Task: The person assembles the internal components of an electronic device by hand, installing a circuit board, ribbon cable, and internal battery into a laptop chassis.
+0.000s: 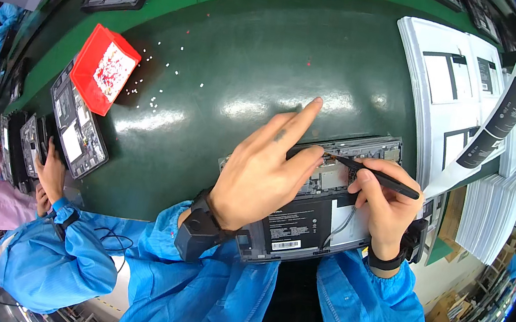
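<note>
An opened laptop base [334, 179] with bare inner parts lies in front of me, angled near the table's edge. A black battery with a white label [286, 245] takes up its lower left. A grey cable [342, 227] curves beside it. My right hand [388, 211] is closed on black tweezers [389, 181], whose tip touches the laptop's upper inner edge. My left hand [256, 174] is spread over the laptop's left part, its index finger stretched out past the far edge. Its thumb rests close to the tweezers' tip. The spot under that tip is partly hidden.
A red bin [94, 68] of small white pieces sits partly on another opened laptop [76, 130]; several pieces lie scattered beside it. White foam sheets [415, 103] are stacked at the right, with a black printed strip [502, 115] above. A co-worker's hand [50, 176] is at the left.
</note>
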Demonstrator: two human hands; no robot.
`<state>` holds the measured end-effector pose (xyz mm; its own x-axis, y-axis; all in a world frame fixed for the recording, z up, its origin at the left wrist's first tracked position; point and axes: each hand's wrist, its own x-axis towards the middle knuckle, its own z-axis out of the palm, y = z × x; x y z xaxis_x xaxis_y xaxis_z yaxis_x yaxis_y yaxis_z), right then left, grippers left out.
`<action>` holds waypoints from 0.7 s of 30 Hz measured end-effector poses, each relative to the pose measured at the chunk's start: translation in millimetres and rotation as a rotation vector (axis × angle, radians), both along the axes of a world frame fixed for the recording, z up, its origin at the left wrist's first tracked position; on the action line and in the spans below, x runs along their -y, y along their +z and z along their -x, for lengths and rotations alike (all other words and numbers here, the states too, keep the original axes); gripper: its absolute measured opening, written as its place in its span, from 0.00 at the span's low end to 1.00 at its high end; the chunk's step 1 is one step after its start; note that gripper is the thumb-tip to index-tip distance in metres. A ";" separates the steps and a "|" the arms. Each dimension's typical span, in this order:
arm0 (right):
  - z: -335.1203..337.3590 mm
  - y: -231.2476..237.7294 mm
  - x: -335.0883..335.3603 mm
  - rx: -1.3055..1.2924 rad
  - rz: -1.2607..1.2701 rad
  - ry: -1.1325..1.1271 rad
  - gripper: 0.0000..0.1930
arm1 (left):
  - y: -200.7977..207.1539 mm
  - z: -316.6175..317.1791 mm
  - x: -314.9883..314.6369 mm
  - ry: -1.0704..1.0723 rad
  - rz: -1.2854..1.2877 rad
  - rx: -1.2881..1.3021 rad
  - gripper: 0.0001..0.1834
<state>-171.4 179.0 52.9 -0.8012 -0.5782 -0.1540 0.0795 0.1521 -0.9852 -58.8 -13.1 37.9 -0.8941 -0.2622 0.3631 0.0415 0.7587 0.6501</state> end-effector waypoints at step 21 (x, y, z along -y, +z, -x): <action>-1.1 -0.8 8.9 -0.018 -0.034 -0.052 0.08 | -5.2 1.5 -9.6 0.053 -0.003 -0.026 0.10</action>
